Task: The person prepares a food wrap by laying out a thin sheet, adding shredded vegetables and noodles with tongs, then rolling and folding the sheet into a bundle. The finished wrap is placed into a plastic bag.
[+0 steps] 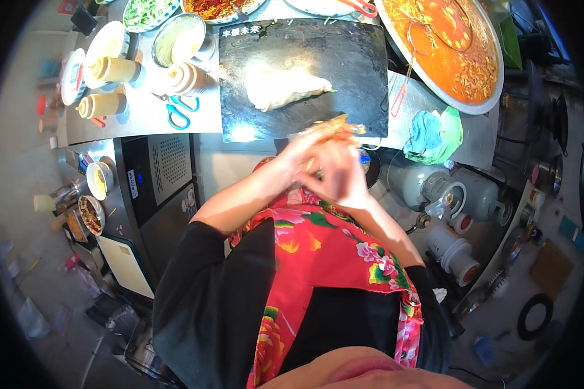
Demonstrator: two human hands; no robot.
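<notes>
A pale, flat-rolled wrap (pixel 289 89) lies on the black board (pixel 363 58), filling the middle of it. Just in front of the board's near edge, my two hands are drawn close together. My left hand (pixel 310 144) and my right hand (pixel 342 174) are both closed around a crinkled, yellowish, see-through thing (pixel 336 127) like thin film or a bag. Motion blurs the fingers, and they hide most of it. Neither hand touches the wrap.
Squeeze bottles (pixel 113 70) and blue-handled scissors (pixel 180 111) sit left of the board. Beyond are bowls of chopped greens (pixel 148 11) and red sauce (pixel 217 8). To the right stand a large basin of orange-red food (pixel 477 61) with a strainer and a green-blue cloth (pixel 435 135). Gas cylinders (pixel 415 178) stand below.
</notes>
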